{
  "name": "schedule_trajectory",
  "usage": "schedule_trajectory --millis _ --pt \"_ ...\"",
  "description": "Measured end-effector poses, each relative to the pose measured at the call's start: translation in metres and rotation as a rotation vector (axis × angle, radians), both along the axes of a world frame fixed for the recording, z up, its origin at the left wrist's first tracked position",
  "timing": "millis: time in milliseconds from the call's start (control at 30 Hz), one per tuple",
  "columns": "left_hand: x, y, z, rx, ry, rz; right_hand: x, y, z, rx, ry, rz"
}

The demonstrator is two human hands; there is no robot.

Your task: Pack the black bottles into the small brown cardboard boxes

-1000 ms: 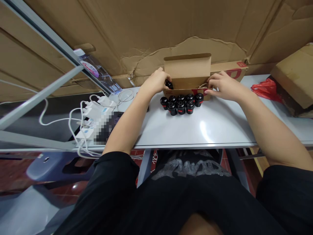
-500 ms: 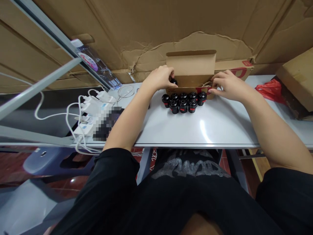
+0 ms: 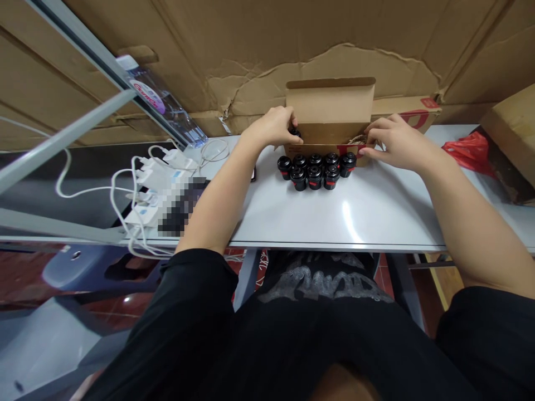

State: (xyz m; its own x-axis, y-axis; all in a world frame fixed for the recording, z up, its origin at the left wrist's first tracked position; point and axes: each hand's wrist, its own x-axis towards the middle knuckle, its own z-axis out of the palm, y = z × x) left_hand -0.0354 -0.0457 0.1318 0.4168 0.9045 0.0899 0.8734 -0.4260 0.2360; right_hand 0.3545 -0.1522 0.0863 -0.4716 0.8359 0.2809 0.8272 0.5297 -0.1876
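Note:
An open cardboard box [image 3: 309, 149] stands on the table with its lid flap [image 3: 330, 103] raised at the back. At its left end, my left hand [image 3: 273, 127] pinches a small black lidded cup [image 3: 295, 132] down inside the box; my fingers partly cover it. My right hand [image 3: 393, 139] grips the box's right end, thumb on the front wall and bent fingers over the rim. Brown crumpled filler [image 3: 357, 140] shows inside near it. In front of the box, several black lidded cups [image 3: 315, 177] with red bands stand upright in two rows.
White power strips with plugs and cables [image 3: 154, 189] lie left, beside a blurred-out dark object [image 3: 184, 206]. A water bottle [image 3: 167, 106] leans behind them. On the right are a red plastic bag [image 3: 470, 153] and a larger carton [image 3: 512, 131]. Another carton [image 3: 418, 111] lies behind the box.
My left hand has stayed at the box's left end, the black cup a little more hidden by the fingers. My right hand's fingers have curled closer over the right end. The view has shifted slightly.

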Motion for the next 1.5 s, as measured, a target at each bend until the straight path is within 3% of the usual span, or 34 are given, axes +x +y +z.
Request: schedule_trajectory --millis 100,233,333,433,533,600,867,1267,1367,1500 --pt "-0.004 -0.019 0.019 0.018 -0.076 -0.015 -0.002 0.0 0.0 0.044 -0.049 -0.003" --pt "-0.025 -0.06 0.043 0.006 -0.112 -0.07 -0.004 0.001 0.0 0.043 -0.048 -0.014" --pt "-0.046 -0.085 0.036 -0.085 -0.015 -0.205 -0.006 -0.002 0.003 0.017 -0.01 -0.003" --pt "-0.062 -0.095 0.011 -0.076 0.051 -0.242 -0.008 -0.004 0.006 -0.014 0.024 -0.01" --pt "-0.068 -0.094 -0.01 -0.064 0.049 -0.209 -0.009 -0.006 0.008 -0.019 0.034 -0.003" --pt "-0.069 -0.092 -0.016 -0.091 0.05 -0.195 -0.009 -0.006 0.007 -0.014 0.033 0.001" --pt "-0.073 -0.091 -0.016 -0.112 0.0 -0.251 -0.002 -0.001 -0.001 0.03 0.03 0.025" --pt "-0.095 -0.087 0.0 -0.02 -0.378 -0.18 -0.002 0.004 -0.004 0.065 0.025 0.032" --pt "-0.087 -0.078 0.005 -0.025 -0.365 -0.174 0.0 0.006 -0.006 0.053 0.038 0.033" --pt "-0.058 -0.062 0.02 0.013 -0.326 -0.175 0.002 0.006 -0.006 0.044 0.034 0.031"
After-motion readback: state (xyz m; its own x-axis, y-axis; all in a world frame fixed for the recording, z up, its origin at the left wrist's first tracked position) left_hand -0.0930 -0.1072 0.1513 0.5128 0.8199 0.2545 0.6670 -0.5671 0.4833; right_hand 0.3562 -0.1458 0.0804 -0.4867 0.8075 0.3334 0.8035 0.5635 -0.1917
